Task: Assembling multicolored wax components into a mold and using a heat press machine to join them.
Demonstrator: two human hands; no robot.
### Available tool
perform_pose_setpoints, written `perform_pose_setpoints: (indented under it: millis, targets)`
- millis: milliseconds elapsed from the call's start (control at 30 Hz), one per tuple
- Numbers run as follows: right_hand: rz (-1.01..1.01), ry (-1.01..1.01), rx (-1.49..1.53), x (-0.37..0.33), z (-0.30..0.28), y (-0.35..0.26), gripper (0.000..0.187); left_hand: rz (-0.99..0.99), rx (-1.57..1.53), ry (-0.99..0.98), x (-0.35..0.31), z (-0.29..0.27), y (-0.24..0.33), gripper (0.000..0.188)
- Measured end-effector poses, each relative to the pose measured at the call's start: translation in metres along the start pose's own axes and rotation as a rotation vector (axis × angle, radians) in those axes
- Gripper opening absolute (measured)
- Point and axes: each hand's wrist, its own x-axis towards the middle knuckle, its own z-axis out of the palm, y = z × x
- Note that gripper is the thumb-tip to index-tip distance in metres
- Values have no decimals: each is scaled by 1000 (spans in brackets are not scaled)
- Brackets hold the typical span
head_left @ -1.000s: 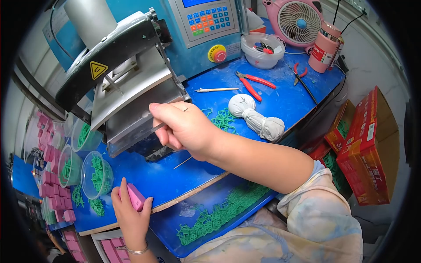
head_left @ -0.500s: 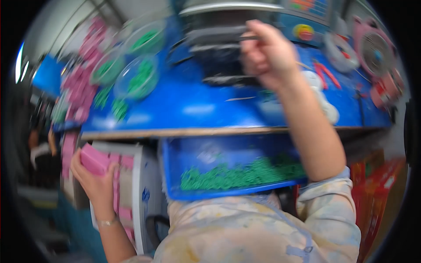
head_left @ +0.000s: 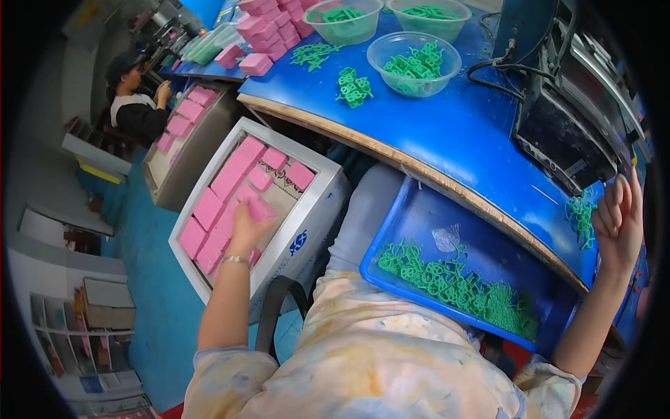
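My left hand (head_left: 244, 227) is closed on a pink block (head_left: 259, 205), low over a pale, white-framed box (head_left: 317, 202). Several more pink blocks (head_left: 237, 166) lie packed in rows on its top, and a dark chain-like strip (head_left: 280, 183) shows between some of them. On the far right my right hand (head_left: 618, 220) is raised beside the dark machine (head_left: 572, 133). Its index finger points up and the others curl in; what they hold, if anything, is hidden. Green openwork plastic pieces (head_left: 581, 213) lie on the table just left of it.
A blue tray (head_left: 377, 269) of green pieces rests by my lap, under the blue table's wooden edge (head_left: 391, 150). Clear bowls (head_left: 412, 87) of green pieces and stacked pink blocks (head_left: 269, 31) stand on the table. A co-worker (head_left: 136, 105) sits at the far left.
My view has swung left. The left hand, which held a pink block up at the box's far edge, is now down among the blocks. The right hand stays raised near the machine.
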Motion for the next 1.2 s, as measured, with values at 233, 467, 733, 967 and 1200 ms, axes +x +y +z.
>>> perform_pose_setpoints:
  millis: [233,467,733,967,1200]
  targets:
    - [-113,11,-80,-42,6,7,35,141,83,-142,32,35,11,75]
    - [-96,136,-632,-50,4,30,22,-322,445,-336,4,-31,-8,53]
    - [73,-68,-923,-40,62,54,12,-110,-39,-199,-23,-39,8,64]
    - [-130,-405,-849,-30,95,73,53,793,-814,-514,-41,-26,221,61]
    - [-508,-167,-1012,-15,97,79,65,1036,-740,-714,-73,21,317,60]
